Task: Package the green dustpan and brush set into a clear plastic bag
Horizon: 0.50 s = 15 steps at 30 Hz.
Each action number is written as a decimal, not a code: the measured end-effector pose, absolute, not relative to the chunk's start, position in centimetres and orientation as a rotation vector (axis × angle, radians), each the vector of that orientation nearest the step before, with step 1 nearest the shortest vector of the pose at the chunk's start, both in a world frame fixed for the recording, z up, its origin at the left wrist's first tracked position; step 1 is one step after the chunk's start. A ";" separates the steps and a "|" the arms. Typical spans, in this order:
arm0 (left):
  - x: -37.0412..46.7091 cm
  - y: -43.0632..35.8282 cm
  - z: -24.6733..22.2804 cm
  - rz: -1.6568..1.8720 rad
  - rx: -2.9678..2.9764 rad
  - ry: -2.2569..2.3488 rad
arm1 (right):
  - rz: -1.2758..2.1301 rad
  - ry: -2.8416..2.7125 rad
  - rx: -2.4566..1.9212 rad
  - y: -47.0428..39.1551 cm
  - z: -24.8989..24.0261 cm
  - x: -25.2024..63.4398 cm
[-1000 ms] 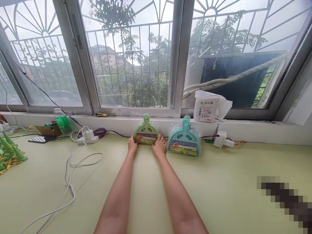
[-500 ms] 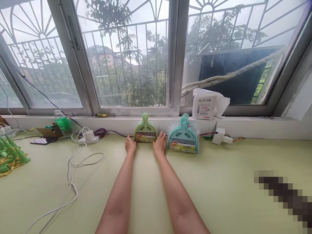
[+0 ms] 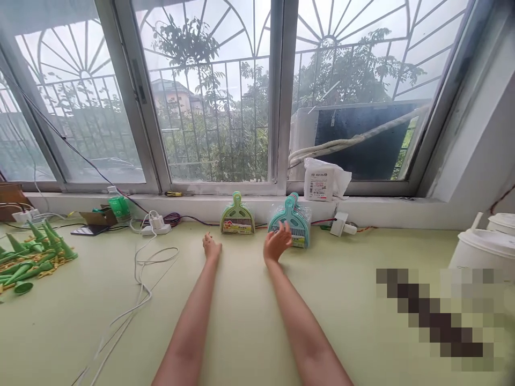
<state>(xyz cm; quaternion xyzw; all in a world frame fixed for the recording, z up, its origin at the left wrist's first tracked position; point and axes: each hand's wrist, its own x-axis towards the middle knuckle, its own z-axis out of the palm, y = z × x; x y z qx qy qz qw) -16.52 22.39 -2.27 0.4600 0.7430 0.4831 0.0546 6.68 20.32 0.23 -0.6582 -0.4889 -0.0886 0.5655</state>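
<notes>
A green dustpan-and-brush set (image 3: 237, 219) in clear wrap stands upright against the wall below the window. To its right stands a teal stack of similar sets (image 3: 292, 217), also wrapped. My left hand (image 3: 211, 247) is open, just left of and in front of the green set, holding nothing. With fingers apart, my right hand (image 3: 277, 242) is raised in front of the teal stack and covers part of its lower left. Whether its fingertips touch the wrap I cannot tell.
Green cones (image 3: 40, 249) lie at the left, near a green-labelled bottle (image 3: 118, 205). White cables (image 3: 140, 289) trail over the table (image 3: 241, 321). A white package (image 3: 319, 182) sits on the sill. White tubs (image 3: 488, 244) stand at the right.
Both hands have come off the green set. My left hand has drawn slightly back, and my right hand has moved right to the teal stack. The camera view has turned, bringing the tubs into sight.
</notes>
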 end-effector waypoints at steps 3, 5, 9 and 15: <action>-16.4 20.2 -2.4 1.582 1.330 2.067 | -0.089 -0.887 -1.735 20.1 -0.6 12.8; -16.1 18.7 -2.4 1.623 1.306 1.953 | 0.072 -0.863 -1.868 20.0 -1.2 16.1; -14.8 16.0 -2.3 1.602 1.325 1.873 | 0.199 -0.857 -1.911 19.5 -1.6 18.9; -11.4 12.2 -2.2 1.567 1.385 1.792 | 0.274 -0.939 -1.919 19.0 -1.1 18.7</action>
